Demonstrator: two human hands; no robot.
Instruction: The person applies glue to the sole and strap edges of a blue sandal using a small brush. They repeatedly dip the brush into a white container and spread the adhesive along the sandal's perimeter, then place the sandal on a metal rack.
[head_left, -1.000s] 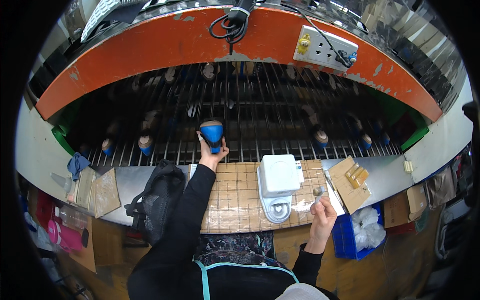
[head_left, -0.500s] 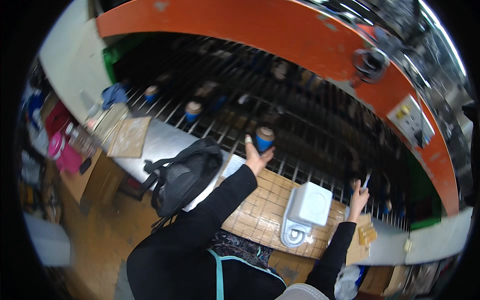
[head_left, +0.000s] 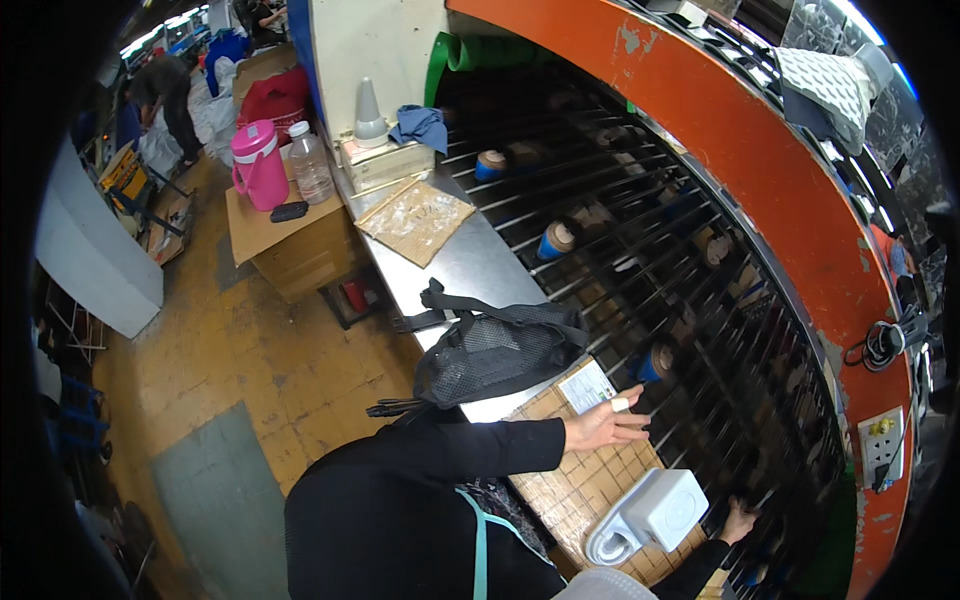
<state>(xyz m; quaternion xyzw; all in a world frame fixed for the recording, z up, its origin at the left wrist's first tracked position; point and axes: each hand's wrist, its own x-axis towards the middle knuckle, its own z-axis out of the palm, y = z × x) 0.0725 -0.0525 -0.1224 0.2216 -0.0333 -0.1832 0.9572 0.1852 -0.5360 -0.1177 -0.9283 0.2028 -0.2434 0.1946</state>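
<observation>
My left hand [head_left: 605,422] is open, its fingers stretched out over the edge of the gridded brown board, with a pale wrap on one finger. Just beyond the fingertips, a blue cup-shaped piece with a brown top [head_left: 655,362] rests on the dark metal rods, apart from the hand. My right hand [head_left: 738,522] reaches over the rods at the lower right, fingers curled; whatever they grip is too dark and small to name. Between my hands, a white plastic device with a boxy container [head_left: 668,510] sits on the board [head_left: 560,480].
Other blue pieces [head_left: 556,240] stand farther along the rods. A black mesh bag [head_left: 500,350] lies on the metal ledge [head_left: 480,275], near a dusty board [head_left: 418,222]. An orange curved frame [head_left: 740,130] borders the rods. At left, a pink jug [head_left: 260,165] stands on a cardboard box.
My left hand has let go of the blue piece, which now stands on the rods, and has drawn back with fingers spread. The view has swung left.
</observation>
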